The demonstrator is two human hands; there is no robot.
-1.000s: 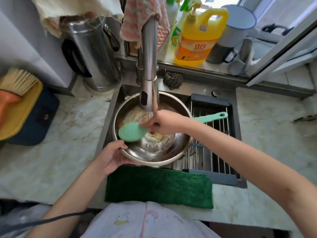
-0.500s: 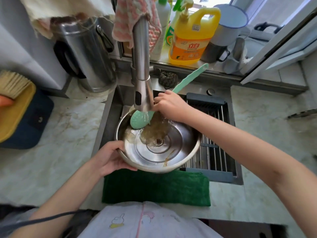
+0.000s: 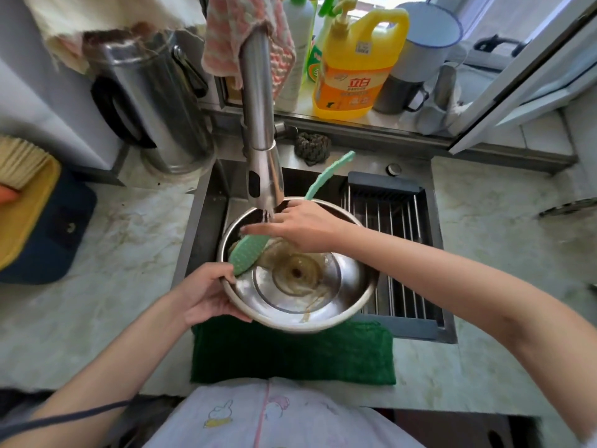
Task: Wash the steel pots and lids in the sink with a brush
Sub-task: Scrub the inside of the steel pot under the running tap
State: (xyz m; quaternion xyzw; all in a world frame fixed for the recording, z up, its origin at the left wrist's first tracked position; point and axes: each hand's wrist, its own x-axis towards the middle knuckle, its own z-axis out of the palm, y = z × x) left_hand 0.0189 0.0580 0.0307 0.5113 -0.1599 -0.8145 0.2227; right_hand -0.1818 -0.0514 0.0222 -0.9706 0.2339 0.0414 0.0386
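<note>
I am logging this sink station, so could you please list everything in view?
sink: one, steel, in counter
tap: one, steel, running, over sink
pot: one, steel, held under tap
brush: one, mint green, head in pot
rack: one, dark, sink's right half
cloth: one, green, counter front edge
jug: one, yellow, windowsill
bottle: one, white, left of jug
sprayer: one, green, beside jug
urn: one, steel, left of tap
scourer: one, dark, behind sink
towel: one, pink, draped over tap
mug: one, white, right of jug
dustpan: one, yellow, far left
left hand: one, grips pot rim
right hand: one, holds brush
</note>
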